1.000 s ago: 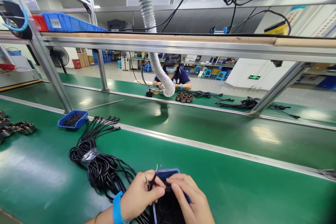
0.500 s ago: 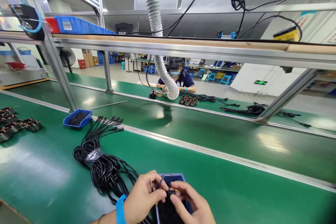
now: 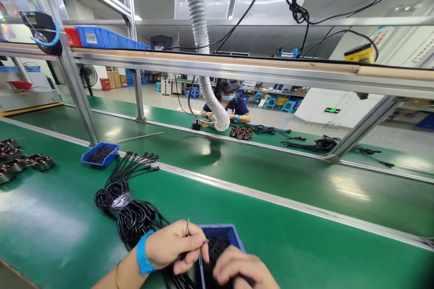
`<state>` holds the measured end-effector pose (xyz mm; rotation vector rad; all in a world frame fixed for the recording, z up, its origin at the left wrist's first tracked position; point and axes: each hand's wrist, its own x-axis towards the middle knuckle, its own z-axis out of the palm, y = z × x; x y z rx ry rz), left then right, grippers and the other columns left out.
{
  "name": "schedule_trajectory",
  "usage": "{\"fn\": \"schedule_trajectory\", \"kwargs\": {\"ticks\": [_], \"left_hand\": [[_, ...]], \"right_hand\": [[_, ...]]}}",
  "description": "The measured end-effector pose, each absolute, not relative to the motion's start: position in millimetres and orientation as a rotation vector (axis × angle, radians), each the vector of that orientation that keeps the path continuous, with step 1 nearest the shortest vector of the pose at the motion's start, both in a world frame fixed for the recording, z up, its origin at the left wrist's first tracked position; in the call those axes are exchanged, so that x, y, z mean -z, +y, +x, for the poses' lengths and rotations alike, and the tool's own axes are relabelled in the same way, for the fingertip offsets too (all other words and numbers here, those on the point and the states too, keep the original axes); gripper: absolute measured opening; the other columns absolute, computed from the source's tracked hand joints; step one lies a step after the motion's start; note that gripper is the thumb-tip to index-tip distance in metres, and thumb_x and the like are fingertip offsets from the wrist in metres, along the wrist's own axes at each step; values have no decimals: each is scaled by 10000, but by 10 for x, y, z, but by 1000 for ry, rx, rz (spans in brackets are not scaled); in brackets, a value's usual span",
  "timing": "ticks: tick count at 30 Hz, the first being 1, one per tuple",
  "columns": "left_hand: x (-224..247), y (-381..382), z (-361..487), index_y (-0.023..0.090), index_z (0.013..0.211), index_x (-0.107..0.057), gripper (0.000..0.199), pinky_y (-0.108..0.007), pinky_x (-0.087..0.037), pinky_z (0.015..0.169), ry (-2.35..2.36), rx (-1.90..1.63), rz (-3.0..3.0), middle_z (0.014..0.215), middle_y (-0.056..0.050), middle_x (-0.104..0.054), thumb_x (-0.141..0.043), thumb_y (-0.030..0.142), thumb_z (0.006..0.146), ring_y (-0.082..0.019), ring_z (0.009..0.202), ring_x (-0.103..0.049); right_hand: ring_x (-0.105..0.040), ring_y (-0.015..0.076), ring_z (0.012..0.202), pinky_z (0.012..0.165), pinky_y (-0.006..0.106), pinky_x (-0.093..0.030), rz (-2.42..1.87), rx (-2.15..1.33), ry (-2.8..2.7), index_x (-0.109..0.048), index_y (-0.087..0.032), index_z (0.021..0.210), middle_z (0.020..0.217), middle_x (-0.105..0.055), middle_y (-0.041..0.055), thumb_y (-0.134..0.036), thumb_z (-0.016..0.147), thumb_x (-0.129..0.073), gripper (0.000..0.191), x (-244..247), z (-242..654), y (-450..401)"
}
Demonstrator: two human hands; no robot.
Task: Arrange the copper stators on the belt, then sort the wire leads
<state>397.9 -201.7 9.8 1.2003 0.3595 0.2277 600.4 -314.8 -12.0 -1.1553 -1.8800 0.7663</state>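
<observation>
My left hand (image 3: 176,246), with a blue band at the wrist, is closed in a pinch. Thin coloured wire ends (image 3: 187,227) of a black cable stick out between its fingers. Close by on the right, my right hand (image 3: 247,268) reaches over a blue bin (image 3: 220,226) full of small black tube-like pieces (image 3: 219,244). Its fingertips are blurred and partly hidden against the dark contents, so what they hold does not show. Left of the bin lies a bundle of black cables (image 3: 124,212), tied with clear wrap, its connectors fanned out toward the back.
Another blue bin (image 3: 101,154) of black pieces stands at the back left. Several copper-wound coils (image 3: 40,161) lie at the far left. A metal rail (image 3: 237,184) crosses the green bench. Beyond a flexible duct (image 3: 217,115), a co-worker (image 3: 240,107) sits opposite.
My hands have moved apart. The right one has left the wire ends and come down over the bin, while the left has shifted slightly left, still pinching the wires.
</observation>
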Motion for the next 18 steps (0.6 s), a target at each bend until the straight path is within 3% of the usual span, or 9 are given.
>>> {"fn": "schedule_trajectory", "kwargs": {"ticks": [2,4,8,13,18], "left_hand": [[-88,-2013,3983,111,781,-721,449,-234,-199,393,356,-164,1142,499,56,-463,-706,560,796,-39,334,-318],[-56,-2044,4031,104,757,-724,387,-232,-219,417,396,-238,1101,501,38,-489,-712,490,772,-43,361,-346],[42,-2120,4146,117,771,-694,390,-217,-334,514,530,-427,998,579,25,-558,-846,457,654,-67,478,-474],[128,-2150,4212,138,765,-629,494,-229,-363,543,599,-504,911,697,-11,-635,-929,461,542,-90,544,-548],[144,-2217,4267,155,688,-593,412,-230,-206,478,705,-574,1087,589,48,-532,-837,482,636,-50,463,-337]], "right_hand": [[-699,223,893,800,356,-542,-1487,-402,-1865,-728,-282,1007,976,-774,30,-344,963,-610,140,278,5964,-3092],[-672,247,886,754,369,-501,-1732,-51,-1949,-718,-294,1039,976,-763,7,-211,853,-736,204,476,5890,-3032],[-624,232,790,702,362,-420,-1834,327,-2089,-704,-256,876,813,-714,-11,-64,806,-727,206,752,5768,-2977],[-612,210,712,658,334,-422,-1738,352,-2020,-632,-243,842,779,-671,2,-112,927,-566,170,703,5862,-3011],[-622,187,736,677,300,-502,-1596,97,-1927,-596,-251,912,815,-657,2,-172,982,-501,142,570,5898,-3030]]}}
